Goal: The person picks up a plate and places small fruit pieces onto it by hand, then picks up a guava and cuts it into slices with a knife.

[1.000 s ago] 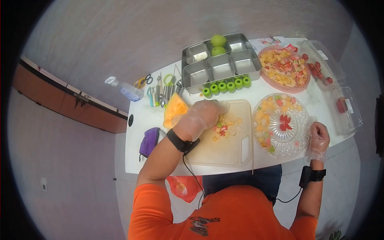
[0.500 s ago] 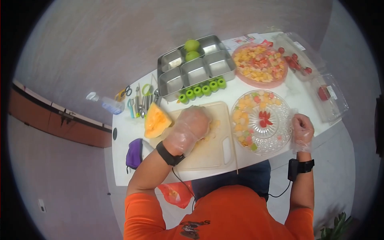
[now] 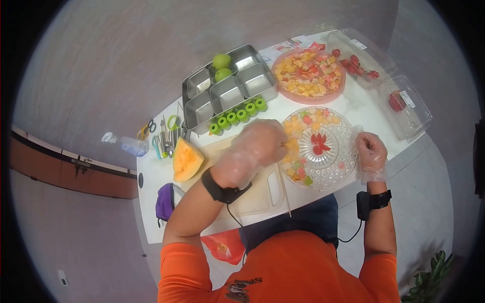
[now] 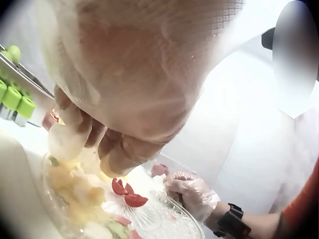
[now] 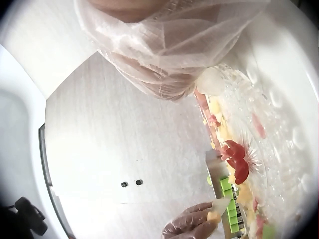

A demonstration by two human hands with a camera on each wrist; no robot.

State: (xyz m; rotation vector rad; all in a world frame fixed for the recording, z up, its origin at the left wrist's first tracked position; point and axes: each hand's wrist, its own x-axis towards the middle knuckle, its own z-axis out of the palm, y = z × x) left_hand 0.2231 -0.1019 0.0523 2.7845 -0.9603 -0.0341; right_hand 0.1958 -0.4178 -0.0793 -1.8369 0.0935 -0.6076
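Observation:
Both hands wear clear plastic gloves. My left hand (image 3: 255, 154) reaches over the left side of the clear patterned glass plate (image 3: 346, 154). Its fingertips pinch a small pale-orange piece of melon (image 5: 213, 217), seen in the right wrist view. Pieces of yellow, pink and green fruit ring the plate's left and upper sides, and red fruit slices (image 3: 319, 145) form a flower at its middle. My right hand (image 3: 372, 156) stays at the plate's right rim, its fingers curled. The white cutting board (image 3: 255, 194) lies partly under my left forearm.
An orange melon wedge (image 3: 188, 160) sits left of the board. Behind stand green-topped cutters (image 3: 232, 119), a steel tray (image 3: 227, 95) with two green fruits, and a pink bowl (image 3: 308, 99) of cut fruit. Clear boxes (image 3: 409, 118) with red fruit occupy the right.
My left hand has moved right, from the cut pieces on the board to the plate's left side. My right hand has kept its place at the plate's rim while the head view shifted.

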